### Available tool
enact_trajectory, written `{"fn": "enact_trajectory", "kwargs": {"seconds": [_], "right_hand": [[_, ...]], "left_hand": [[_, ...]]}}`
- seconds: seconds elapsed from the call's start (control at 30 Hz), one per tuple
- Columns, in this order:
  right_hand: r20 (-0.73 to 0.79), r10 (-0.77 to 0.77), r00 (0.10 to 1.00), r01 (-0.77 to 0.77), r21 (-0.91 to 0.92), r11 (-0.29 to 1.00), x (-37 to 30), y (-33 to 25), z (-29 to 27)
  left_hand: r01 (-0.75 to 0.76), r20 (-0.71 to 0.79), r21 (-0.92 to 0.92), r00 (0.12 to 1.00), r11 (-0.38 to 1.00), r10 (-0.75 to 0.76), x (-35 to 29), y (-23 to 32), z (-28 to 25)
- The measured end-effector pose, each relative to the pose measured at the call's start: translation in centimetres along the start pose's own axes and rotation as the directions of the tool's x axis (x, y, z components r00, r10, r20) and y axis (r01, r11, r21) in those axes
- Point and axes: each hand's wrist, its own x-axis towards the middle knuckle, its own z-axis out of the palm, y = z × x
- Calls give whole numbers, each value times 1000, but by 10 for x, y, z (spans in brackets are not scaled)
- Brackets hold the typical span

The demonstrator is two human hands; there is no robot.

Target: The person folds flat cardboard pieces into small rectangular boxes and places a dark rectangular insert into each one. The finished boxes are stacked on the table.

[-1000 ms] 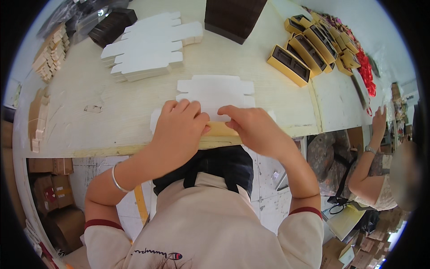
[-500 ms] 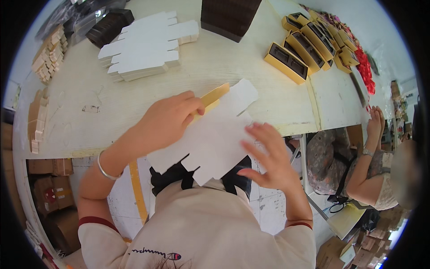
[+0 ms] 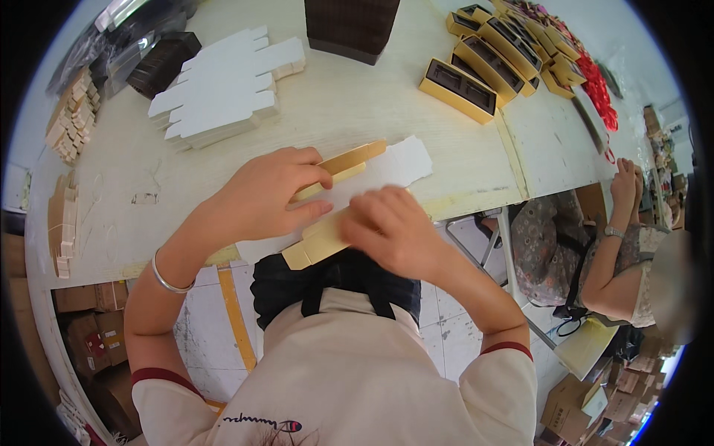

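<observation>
A partly folded carton blank (image 3: pixel 411 158), white inside and gold outside, lies at the table's near edge, overhanging my lap. Its far long side stands up as a gold strip, and its near side is turned up with gold showing. My left hand (image 3: pixel 271 192) grips the far strip, fingers over the gold and thumb on the white. On the near gold panel, my right hand (image 3: pixel 390 229) is closed with curled, somewhat blurred fingers against it. The underside of the blank is hidden.
A stack of flat white blanks (image 3: pixel 227 89) lies far left. A dark brown box (image 3: pixel 349 30) stands at the back; gold boxes with dark inserts (image 3: pixel 457 91) are at right. Bundled card strips (image 3: pixel 63 215) line the left edge. Another person (image 3: pixel 606 275) sits at right.
My right hand has moved left from the blank's right side, its spread fingers now curled. The near side of the blank has come up, showing gold. My left hand still holds the far strip.
</observation>
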Motion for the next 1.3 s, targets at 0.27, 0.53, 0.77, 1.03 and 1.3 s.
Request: {"fn": "enact_trajectory", "kwargs": {"seconds": [0.27, 0.53, 0.77, 1.03, 1.3], "right_hand": [[210, 212, 954, -239, 110, 965, 10, -9, -7], [467, 437, 768, -552, 138, 822, 50, 28, -16], [97, 339, 936, -336, -44, 941, 18, 28, -45], [265, 277, 923, -375, 474, 797, 1, 12, -12], [110, 166, 980, -188, 242, 952, 11, 4, -7]], "left_hand": [[-61, 64, -28, 996, 998, 63, -2, -3, -7], [-7, -5, 57, 1000, 998, 7, -10, 0, 7], [102, -62, 84, 993, 991, -97, -9, 11, 12], [164, 249, -378, 966, 911, -71, -26, 7, -16], [-362, -102, -28, 928, 932, 357, -34, -16, 15]]}}
